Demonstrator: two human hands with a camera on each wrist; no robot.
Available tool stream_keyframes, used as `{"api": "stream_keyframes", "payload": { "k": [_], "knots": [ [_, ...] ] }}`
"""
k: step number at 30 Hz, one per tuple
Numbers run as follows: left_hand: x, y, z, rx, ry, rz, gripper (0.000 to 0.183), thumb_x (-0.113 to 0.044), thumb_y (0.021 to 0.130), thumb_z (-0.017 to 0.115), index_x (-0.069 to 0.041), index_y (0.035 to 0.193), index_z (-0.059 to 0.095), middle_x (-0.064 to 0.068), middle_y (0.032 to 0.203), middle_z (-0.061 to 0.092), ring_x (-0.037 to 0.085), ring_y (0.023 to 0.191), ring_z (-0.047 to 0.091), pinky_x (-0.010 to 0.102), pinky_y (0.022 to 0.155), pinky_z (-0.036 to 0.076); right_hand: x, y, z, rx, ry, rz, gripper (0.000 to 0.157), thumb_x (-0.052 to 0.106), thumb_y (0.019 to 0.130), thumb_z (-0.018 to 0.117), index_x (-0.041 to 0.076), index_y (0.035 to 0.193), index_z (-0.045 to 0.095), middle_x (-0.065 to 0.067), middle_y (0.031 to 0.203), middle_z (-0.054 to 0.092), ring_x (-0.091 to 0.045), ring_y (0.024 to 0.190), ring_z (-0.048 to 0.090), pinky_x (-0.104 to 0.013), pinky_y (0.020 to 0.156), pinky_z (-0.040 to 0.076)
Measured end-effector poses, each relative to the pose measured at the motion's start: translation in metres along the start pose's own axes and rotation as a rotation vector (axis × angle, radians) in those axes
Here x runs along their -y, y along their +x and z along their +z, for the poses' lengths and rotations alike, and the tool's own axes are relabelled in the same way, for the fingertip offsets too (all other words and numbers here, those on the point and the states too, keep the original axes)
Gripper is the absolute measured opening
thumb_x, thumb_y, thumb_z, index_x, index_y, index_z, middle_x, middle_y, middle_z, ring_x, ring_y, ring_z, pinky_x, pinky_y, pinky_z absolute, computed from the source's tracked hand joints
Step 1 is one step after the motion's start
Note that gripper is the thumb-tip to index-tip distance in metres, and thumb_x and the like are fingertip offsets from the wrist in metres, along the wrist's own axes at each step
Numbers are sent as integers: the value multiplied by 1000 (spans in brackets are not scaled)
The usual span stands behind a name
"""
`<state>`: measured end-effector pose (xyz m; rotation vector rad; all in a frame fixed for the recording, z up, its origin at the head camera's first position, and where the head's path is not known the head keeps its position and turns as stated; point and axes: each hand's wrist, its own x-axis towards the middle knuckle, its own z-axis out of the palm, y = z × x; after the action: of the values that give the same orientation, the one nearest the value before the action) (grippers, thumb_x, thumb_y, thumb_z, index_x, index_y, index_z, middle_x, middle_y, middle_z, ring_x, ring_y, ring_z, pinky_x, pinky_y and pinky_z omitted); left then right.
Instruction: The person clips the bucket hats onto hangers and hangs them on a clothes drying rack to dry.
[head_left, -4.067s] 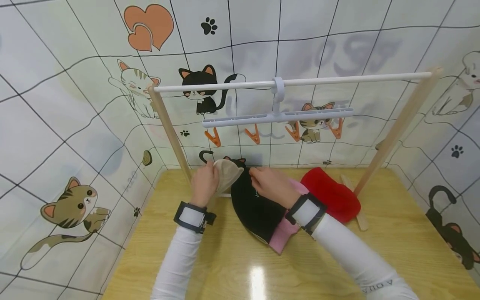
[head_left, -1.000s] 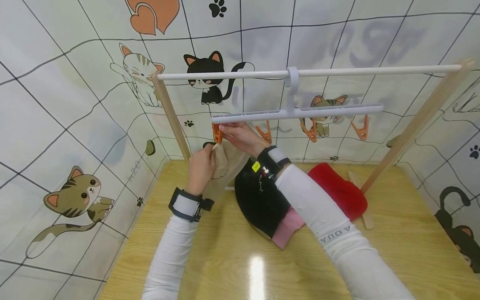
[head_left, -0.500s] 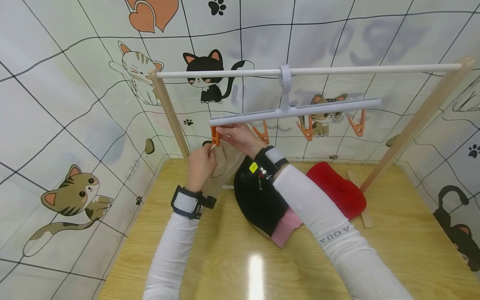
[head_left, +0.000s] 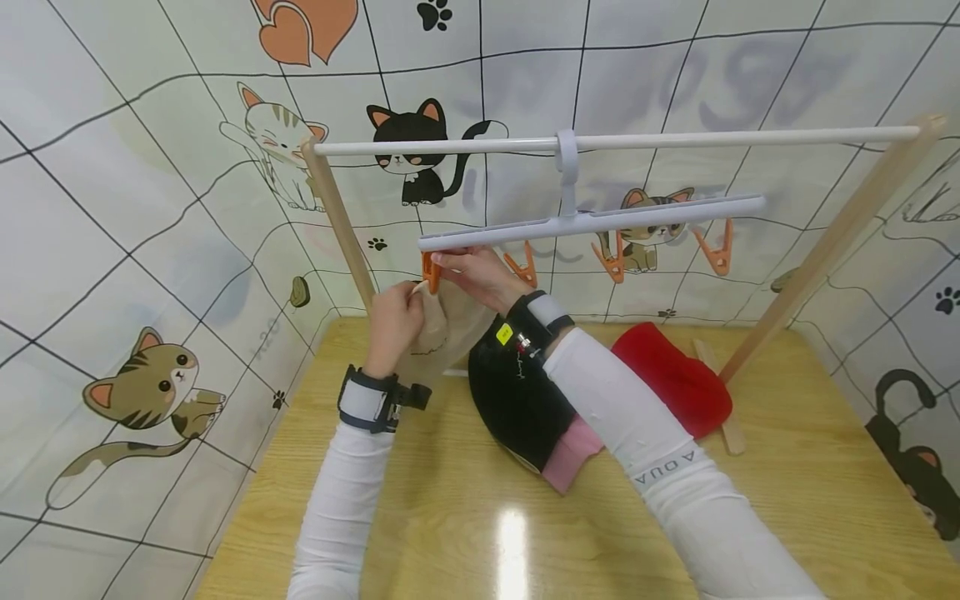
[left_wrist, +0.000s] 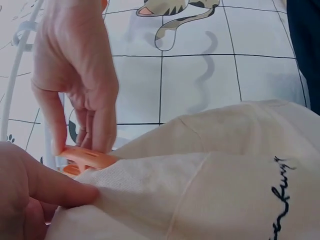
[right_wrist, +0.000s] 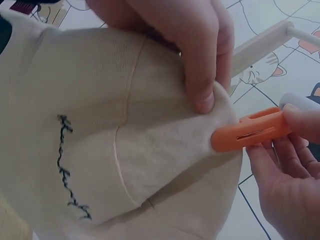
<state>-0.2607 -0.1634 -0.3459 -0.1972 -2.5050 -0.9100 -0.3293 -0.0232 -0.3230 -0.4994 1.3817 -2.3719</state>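
A beige cloth hat [right_wrist: 165, 150] with dark stitched lettering hangs below the left end of a pale hanger bar [head_left: 525, 231]. My left hand [head_left: 393, 321] pinches the hat's edge between thumb and fingers. Just to its right, my right hand [head_left: 483, 279] pinches the leftmost orange clip [head_left: 431, 271] by its handles. In the right wrist view the clip's tips lie over the hat's edge. From the left wrist view, the right hand [left_wrist: 75, 65] reaches down to the clip [left_wrist: 87, 159], close to the left fingertips.
Several more orange clips, one of them a right-end clip [head_left: 716, 248], hang from the bar. A white rod [head_left: 712, 141] on wooden posts carries the hanger. On the table [head_left: 450, 500] lie a black hat [head_left: 517, 408], a pink cloth item [head_left: 572, 454] and a red hat [head_left: 671, 379].
Since the oldest frame, my left hand has raised the beige hat to the leftmost clip, and my right hand has taken hold of that clip. Lately the left hand shifted slightly left.
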Motion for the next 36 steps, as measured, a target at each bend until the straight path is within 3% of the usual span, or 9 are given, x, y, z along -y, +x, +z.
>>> {"api": "stream_keyframes", "payload": {
  "k": [8, 18, 26, 36],
  "knots": [
    [-4, 1, -2, -12, 13, -25, 19, 4, 91, 51, 12, 94, 68, 15, 62, 56, 19, 46, 42, 26, 44, 30, 0, 0, -4, 22, -8, -1, 25, -14, 94, 47, 3, 99, 66, -5, 94, 67, -19, 94, 58, -39, 100, 41],
    [-1, -2, 1, 15, 35, -2, 17, 5, 89, 51, 11, 90, 67, 15, 64, 55, 25, 53, 46, 31, 48, 32, -1, -9, -12, 10, -105, 13, 25, -6, 95, 52, -5, 121, 55, -13, 117, 60, -24, 116, 54, -35, 101, 40],
    [10, -1, 7, 43, 42, -28, 19, 4, 90, 50, 11, 94, 67, 16, 68, 57, 27, 56, 49, 33, 50, 34, 2, -25, -28, 91, -374, 85, 42, -1, 95, 55, -4, 136, 44, -18, 132, 51, -28, 122, 50, -36, 101, 40],
    [21, 3, 15, 18, 50, -44, 20, 3, 92, 49, 11, 100, 66, 21, 77, 62, 29, 60, 52, 34, 52, 36, 18, -56, -41, 164, -569, 91, 37, 1, 94, 57, -4, 130, 51, -18, 128, 57, -27, 116, 57, -36, 96, 44]
  ]
}}
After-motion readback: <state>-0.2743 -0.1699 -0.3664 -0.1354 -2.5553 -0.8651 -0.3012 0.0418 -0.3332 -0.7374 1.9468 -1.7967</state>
